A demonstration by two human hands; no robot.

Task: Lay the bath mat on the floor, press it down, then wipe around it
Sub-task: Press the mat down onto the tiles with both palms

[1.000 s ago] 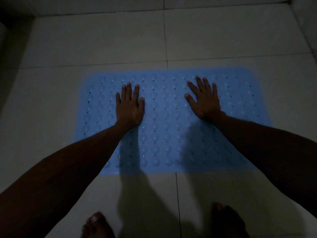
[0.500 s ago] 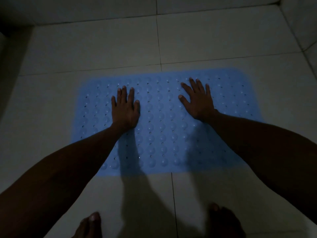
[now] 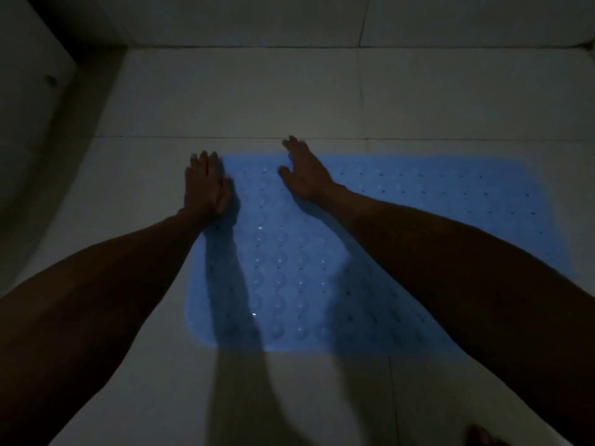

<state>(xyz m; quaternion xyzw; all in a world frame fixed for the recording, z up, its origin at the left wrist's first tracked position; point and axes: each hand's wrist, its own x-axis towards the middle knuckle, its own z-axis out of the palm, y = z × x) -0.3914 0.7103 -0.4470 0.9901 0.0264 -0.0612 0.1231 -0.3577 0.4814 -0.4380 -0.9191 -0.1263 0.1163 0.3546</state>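
Note:
A light blue bath mat (image 3: 418, 201) with rows of bumps and small holes lies flat on the pale tiled floor. My left hand (image 3: 204, 185) rests palm down at the mat's far left corner, fingers together, half on the floor beside the edge. My right hand (image 3: 306, 170) lies flat on the far edge of the mat, fingers spread, fingertips reaching past the edge onto the tile. Neither hand holds anything. My forearms cover part of the mat's left and near right areas.
Pale floor tiles (image 3: 257, 91) stretch around the mat, with a grout line just beyond my fingertips. A white wall base (image 3: 289, 20) runs along the back. A dark curved fixture (image 3: 38, 123) stands at the left. Toes of my foot (image 3: 479, 436) show at the bottom right.
Both hands have slid from the mat's middle to its far left corner and far edge. The view has shifted left, so the mat now sits further right.

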